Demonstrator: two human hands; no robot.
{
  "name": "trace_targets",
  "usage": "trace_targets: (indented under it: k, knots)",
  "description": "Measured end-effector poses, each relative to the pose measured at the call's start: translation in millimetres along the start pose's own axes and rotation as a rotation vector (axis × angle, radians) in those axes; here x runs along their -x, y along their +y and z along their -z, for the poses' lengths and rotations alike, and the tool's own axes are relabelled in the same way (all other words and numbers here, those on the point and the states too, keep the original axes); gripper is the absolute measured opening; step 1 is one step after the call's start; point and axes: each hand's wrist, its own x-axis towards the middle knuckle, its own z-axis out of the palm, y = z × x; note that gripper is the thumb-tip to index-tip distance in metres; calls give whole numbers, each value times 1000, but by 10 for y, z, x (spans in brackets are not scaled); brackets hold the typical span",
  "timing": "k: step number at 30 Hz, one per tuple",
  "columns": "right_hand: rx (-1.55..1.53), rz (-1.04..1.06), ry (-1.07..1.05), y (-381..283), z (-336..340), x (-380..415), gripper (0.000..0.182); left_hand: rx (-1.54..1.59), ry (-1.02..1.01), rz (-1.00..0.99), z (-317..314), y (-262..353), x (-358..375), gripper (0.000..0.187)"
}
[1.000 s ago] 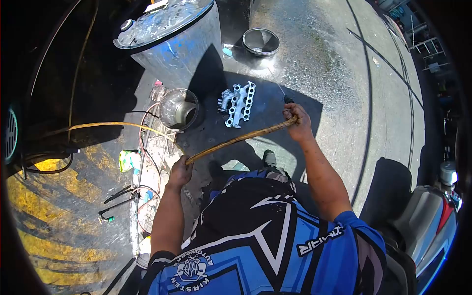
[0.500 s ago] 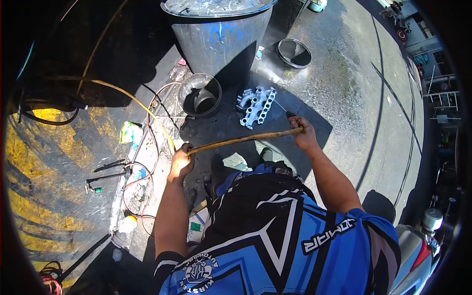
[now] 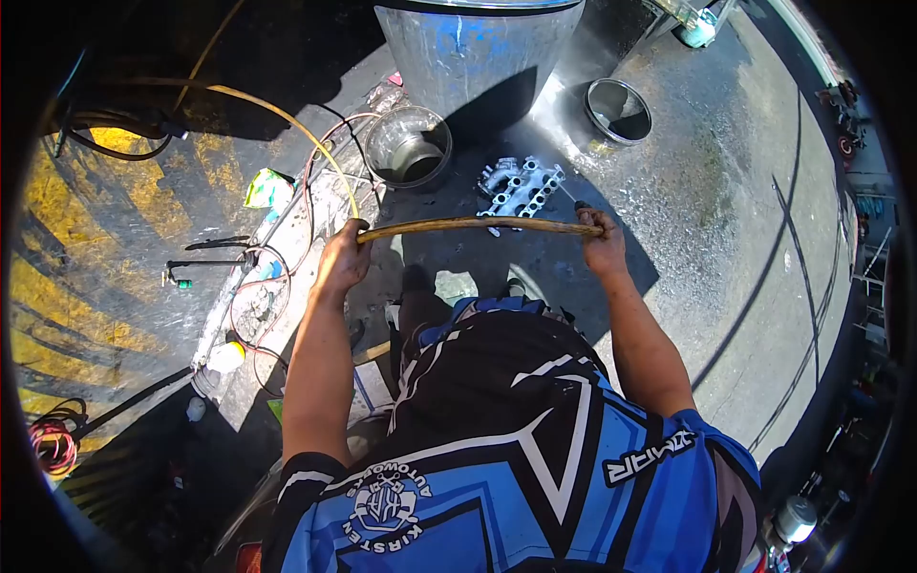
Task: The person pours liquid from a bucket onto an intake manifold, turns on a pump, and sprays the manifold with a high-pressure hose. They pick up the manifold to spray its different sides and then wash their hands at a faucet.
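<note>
A worn yellow-brown hose (image 3: 468,224) stretches between my two hands, bowed slightly upward. My left hand (image 3: 341,260) is closed around it, and from there the hose runs on to the upper left. At the other end my right hand (image 3: 604,246) is wrapped round the hose end. A dark fitting with a thin metal rod (image 3: 569,193) sticks out of this hand toward a silver intake manifold (image 3: 523,191). The manifold lies on the dark ground beyond the hose, its row of round ports facing up. The hose hides part of its near edge.
Behind the manifold stands a large blue-grey drum (image 3: 478,67). An open bucket (image 3: 408,148) sits to its left and another bucket (image 3: 617,113) to its right. A thin reddish hose (image 3: 310,181) loops along the broken kerb at left. A motorcycle part (image 3: 795,520) shows at lower right.
My left hand has moved up and outward, so the hose is more level and stretched wider. My right hand keeps about the same place beside the manifold. The camera view has also shifted.
</note>
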Motion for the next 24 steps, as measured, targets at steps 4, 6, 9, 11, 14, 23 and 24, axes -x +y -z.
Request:
trace_targets:
  k: [4, 6, 9, 11, 14, 23, 24]
  knots:
    - [-11, -15, -7, 9, -239, -138, 22, -120, 48, -24, 224, -149, -229, 23]
    - [-36, -15, -41, -76, -398, -242, 21, -68, 21, 1, 335, -274, -359, 22]
    - [-71, -33, -47, -181, -666, -416, 20, -23, -27, -4, 494, -473, -616, 20]
    - [-38, -41, 3, -328, -825, -488, 21, 6, -85, -32, 598, -687, -869, 29]
    - [51, -52, 118, -750, -1108, -476, 23, 20, -116, -96, 826, -919, -1239, 28]
    - [97, -50, 387, -1138, -2045, 141, 17, -132, -416, -279, 1127, -1693, -1962, 17]
    - [70, -65, 369, -1139, -2133, 258, 18, -141, -465, -313, 1111, -1802, -1996, 17]
